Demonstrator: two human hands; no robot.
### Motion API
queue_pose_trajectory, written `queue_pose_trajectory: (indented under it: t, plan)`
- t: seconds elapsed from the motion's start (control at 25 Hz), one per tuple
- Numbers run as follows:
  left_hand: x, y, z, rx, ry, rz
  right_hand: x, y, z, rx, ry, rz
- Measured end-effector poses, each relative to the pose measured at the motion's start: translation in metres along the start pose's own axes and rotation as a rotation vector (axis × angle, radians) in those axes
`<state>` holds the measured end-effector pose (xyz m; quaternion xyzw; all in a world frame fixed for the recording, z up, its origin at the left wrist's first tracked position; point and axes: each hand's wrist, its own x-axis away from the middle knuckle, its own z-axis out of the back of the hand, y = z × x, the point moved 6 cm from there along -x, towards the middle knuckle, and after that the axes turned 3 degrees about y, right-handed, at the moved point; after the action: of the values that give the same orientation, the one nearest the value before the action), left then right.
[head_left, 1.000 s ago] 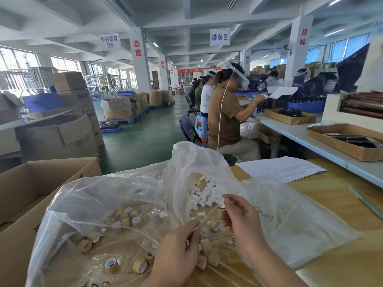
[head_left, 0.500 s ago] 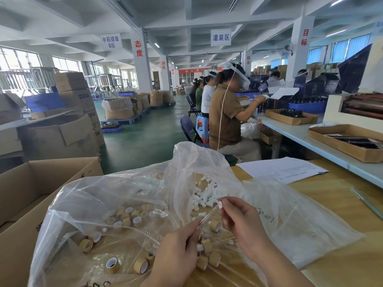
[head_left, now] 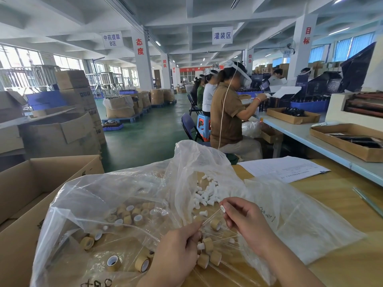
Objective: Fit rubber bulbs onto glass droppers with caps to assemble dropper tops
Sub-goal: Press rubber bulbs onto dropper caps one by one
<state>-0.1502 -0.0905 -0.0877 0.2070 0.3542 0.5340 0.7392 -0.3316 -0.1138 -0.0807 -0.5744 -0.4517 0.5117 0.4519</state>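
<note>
My left hand [head_left: 178, 251] pinches the lower end of a thin glass dropper tube [head_left: 210, 218] that slants up to the right. My right hand [head_left: 244, 222] pinches a small white rubber bulb [head_left: 222, 209] at the tube's upper end. Under my hands lie several tan caps [head_left: 207, 253] with glass tubes, on clear plastic. A pile of white bulbs [head_left: 204, 195] sits just beyond, inside an open clear plastic bag [head_left: 186, 162]. More loose tan caps [head_left: 128, 216] lie in a second clear bag on the left.
A wooden table [head_left: 331, 204] carries the bags, a printed sheet [head_left: 284, 168] and a glass rod [head_left: 366, 200] at right. An open cardboard box [head_left: 31, 193] stands at left. Seated workers [head_left: 230, 114] fill the neighbouring bench ahead, with trays [head_left: 350, 141] on it.
Both hands stay on the tube and bulb with only slight shifts. The view has drifted a little, nothing else has moved.
</note>
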Motion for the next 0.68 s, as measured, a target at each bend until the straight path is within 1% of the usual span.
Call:
queue_pose_trajectory:
  t: [0.2, 0.4, 0.68]
  plan:
    - [0.0, 0.0056, -0.0008, 0.153, -0.12, 0.021, 0.0004, -0.0022, 0.0015, 0.068, -0.033, 0.047]
    - [-0.0006, 0.0054, -0.0015, 0.293, -0.136, 0.112, -0.0001, -0.0018, 0.003, 0.065, -0.051, 0.054]
    - [-0.0005, 0.0039, -0.001, 0.426, -0.176, 0.155, 0.0015, -0.0049, 0.0031, 0.071, -0.099, 0.061]
